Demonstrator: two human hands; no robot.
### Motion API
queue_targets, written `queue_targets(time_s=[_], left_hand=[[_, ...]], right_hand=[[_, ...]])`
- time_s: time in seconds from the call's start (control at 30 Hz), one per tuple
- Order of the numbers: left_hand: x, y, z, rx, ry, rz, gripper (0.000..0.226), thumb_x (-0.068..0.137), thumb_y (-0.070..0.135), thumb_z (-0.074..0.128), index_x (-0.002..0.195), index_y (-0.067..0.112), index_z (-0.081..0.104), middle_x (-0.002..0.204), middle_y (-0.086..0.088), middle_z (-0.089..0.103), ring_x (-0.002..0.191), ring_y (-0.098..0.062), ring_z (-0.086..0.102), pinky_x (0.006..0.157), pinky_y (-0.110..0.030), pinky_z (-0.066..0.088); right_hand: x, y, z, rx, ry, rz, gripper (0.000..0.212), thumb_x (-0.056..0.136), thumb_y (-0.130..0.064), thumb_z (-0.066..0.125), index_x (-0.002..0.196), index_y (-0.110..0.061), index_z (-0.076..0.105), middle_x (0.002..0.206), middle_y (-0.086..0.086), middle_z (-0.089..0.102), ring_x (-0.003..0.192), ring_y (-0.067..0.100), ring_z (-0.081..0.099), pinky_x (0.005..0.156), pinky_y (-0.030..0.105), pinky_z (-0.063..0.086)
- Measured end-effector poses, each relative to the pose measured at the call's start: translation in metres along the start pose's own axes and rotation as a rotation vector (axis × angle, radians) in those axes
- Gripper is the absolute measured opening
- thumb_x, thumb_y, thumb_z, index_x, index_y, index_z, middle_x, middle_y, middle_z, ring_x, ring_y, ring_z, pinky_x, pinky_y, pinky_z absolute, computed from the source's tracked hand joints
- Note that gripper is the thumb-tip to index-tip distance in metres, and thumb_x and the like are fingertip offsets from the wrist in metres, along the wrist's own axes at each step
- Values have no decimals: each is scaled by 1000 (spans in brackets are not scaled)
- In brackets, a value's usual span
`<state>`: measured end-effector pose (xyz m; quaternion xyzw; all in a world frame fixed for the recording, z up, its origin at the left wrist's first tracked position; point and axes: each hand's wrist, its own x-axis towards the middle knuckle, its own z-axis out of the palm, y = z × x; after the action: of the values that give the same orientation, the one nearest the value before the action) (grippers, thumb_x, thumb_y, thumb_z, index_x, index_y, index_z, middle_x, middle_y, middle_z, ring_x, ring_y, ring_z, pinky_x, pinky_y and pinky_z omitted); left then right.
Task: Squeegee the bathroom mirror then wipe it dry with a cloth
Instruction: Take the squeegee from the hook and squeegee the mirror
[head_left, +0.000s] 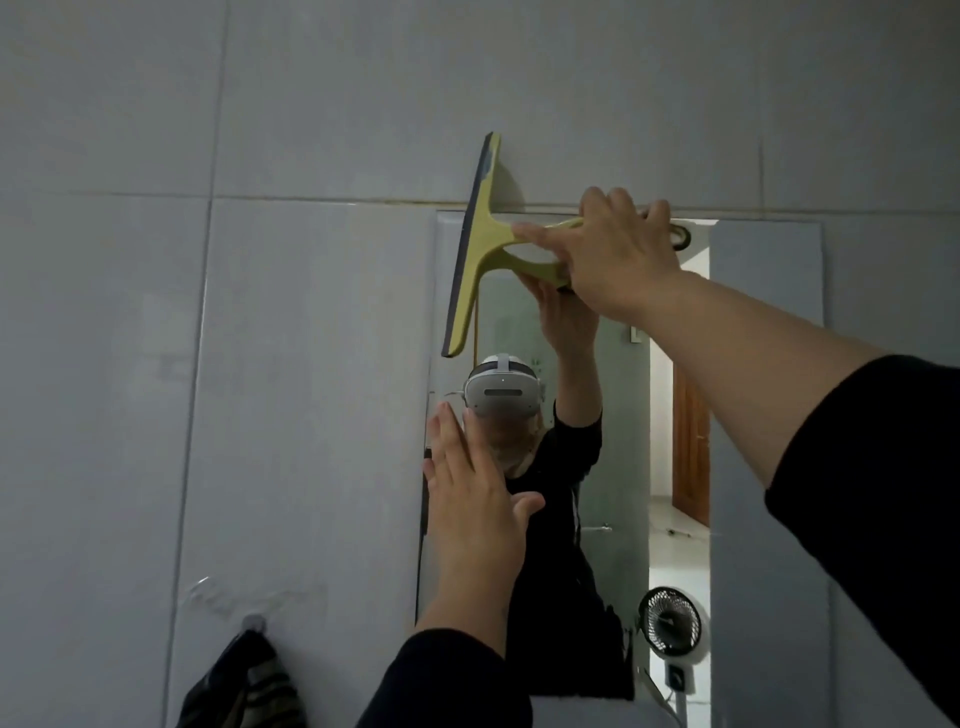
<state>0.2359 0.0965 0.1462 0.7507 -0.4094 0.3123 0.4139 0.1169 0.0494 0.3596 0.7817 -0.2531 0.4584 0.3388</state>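
My left hand (470, 499) is bare, its sleeve (447, 680) black and ending at the wrist; my right hand (618, 254) is bare too, with the same black sleeve (872, 493) pushed up the forearm; my fingers (452, 436) carry no rings; no watch or band at either wrist.

The mirror (763, 415) hangs on the tiled wall (260, 312) right of the frame's centre. The squeegee (480, 244) sits at the mirror's upper left corner, its blade upright and reaching past the top edge onto the wall, its handle pointing right into the right hand (618, 254) at upper centre. The left hand (475, 499) lies lower, over the mirror's left edge, below the squeegee. A cloth (244, 686) hangs from a hook (253, 621) on the wall at lower left, well apart from the mirror.
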Motion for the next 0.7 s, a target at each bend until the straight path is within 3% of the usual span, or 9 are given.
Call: queue_targets(time_s=[0.27, 0.57, 0.7], left_hand=[[0, 6, -4, 31, -54, -26, 111, 84, 56, 56, 144, 7, -24, 152, -13, -32, 141, -27, -28, 116, -40, -3], [-1, 8, -6, 37, -61, -31, 113, 82, 52, 60, 145, 5, -20, 153, -15, -29, 142, -29, -24, 118, -47, 10], [0, 9, -6, 58, -75, -41, 113, 83, 52, 60, 144, 4, -22, 152, -16, -30, 142, -30, -24, 118, -48, 13]], right_hand=[[-34, 44, -7, -41, -53, 89, 51, 101, -25, 34, 137, -59, 24, 102, 7, 36, 115, 30, 37, 91, 47, 30], [-68, 77, -4, -77, -91, 224, 62, 95, -17, 41, 138, -57, 24, 119, 14, 43, 119, 33, 37, 94, 49, 29], [-79, 89, -3, -75, -97, 278, 62, 96, -20, 45, 138, -58, 21, 113, 14, 43, 113, 34, 39, 94, 49, 31]])
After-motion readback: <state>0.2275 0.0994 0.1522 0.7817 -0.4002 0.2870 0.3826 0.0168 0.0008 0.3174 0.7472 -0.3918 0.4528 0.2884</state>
